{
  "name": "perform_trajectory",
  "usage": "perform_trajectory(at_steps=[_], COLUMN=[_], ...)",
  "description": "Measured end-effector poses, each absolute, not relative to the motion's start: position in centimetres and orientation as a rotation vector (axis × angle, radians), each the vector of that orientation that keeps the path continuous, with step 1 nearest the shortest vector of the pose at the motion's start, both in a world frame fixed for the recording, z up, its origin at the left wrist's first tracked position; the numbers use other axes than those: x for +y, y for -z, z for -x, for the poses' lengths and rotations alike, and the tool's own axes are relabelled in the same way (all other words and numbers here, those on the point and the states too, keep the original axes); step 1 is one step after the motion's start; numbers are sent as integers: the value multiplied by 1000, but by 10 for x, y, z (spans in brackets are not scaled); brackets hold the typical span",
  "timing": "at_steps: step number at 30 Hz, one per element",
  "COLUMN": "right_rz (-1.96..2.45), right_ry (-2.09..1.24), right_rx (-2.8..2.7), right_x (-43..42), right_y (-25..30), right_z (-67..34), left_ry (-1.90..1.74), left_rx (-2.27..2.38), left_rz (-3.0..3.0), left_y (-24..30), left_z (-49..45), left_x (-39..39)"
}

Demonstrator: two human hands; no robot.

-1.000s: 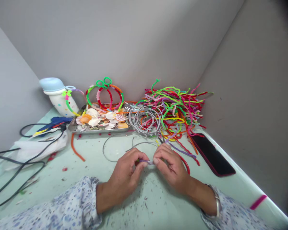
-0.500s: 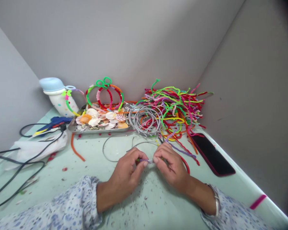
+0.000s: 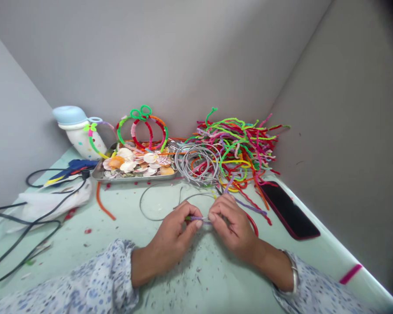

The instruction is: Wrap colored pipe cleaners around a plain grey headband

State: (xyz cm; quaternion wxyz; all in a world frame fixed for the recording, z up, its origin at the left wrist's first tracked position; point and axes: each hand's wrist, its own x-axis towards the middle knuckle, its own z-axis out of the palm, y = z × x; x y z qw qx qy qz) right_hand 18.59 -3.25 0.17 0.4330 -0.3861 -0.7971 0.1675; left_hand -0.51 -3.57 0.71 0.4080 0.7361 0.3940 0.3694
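Note:
My left hand (image 3: 170, 240) is closed in a pinch, thumb against forefinger, on a thin wire wrapped in purple pipe cleaner (image 3: 196, 218), with a bit of green near the fingers. Close beside it, my right hand (image 3: 236, 229) pinches the purple strand; its fingertips hide the exact hold. A purple tail (image 3: 229, 185) sticks up behind my right knuckles. Bare grey wire (image 3: 199, 194) arcs just beyond both hands, and dark pointed tips (image 3: 218, 190) show behind the right one. Red pipe cleaner (image 3: 253, 224) curves beside my right hand.
A metal tray (image 3: 134, 179) of shells (image 3: 127, 166) stands behind, with pipe-cleaner rings (image 3: 166, 131). Right of it are a wire coil (image 3: 198, 168) and a pipe-cleaner heap (image 3: 245, 139). A phone (image 3: 291, 211) lies right; a bottle (image 3: 81, 135) and black cable (image 3: 29, 223) are left.
The purple tail behind my right hand has swung more upright. Between my fingertips, the strands now show slightly apart. Both hands stay in nearly the same place.

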Motion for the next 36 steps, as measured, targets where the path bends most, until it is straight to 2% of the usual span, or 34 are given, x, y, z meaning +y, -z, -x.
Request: perform_trajectory(at_steps=[36], right_rz=[958], right_ry=[-385], right_rx=[-1993], right_x=[-31], right_y=[-2], right_z=[-185], left_ry=[-896], left_rx=[972], left_rz=[-1784], left_y=[-9], left_z=[4], left_x=[-35])
